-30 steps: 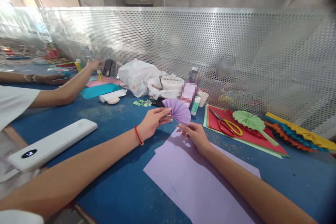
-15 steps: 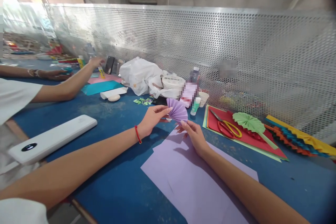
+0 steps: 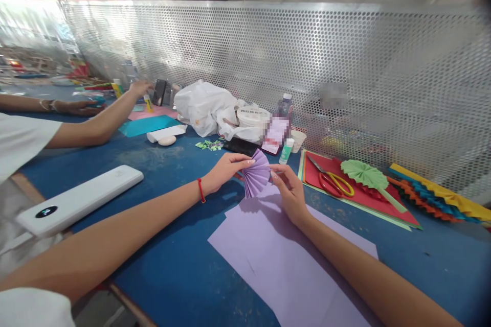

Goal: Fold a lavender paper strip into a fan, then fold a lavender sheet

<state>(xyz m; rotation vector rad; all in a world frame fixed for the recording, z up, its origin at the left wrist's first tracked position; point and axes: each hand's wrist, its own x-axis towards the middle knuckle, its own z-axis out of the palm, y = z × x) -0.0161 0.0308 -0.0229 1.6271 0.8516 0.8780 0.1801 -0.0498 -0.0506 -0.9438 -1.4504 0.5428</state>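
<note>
Pleated purple paper fan [image 3: 256, 180] sits between my left hand [image 3: 224, 171] and right hand [image 3: 290, 194], each pinching one edge above purple sheets [image 3: 276, 260]; its pleats hide some fingertips.

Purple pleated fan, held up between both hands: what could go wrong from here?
1. The left hand and right hand pinch the purple pleated fan only at its edges, so the pleats may spring open or slip out.
2. The right forearm crosses over the loose purple sheets; sweeping it could drag or crease them.
3. The scissors lie on red paper just right of the right hand; a sideways reach might knock them.
</note>
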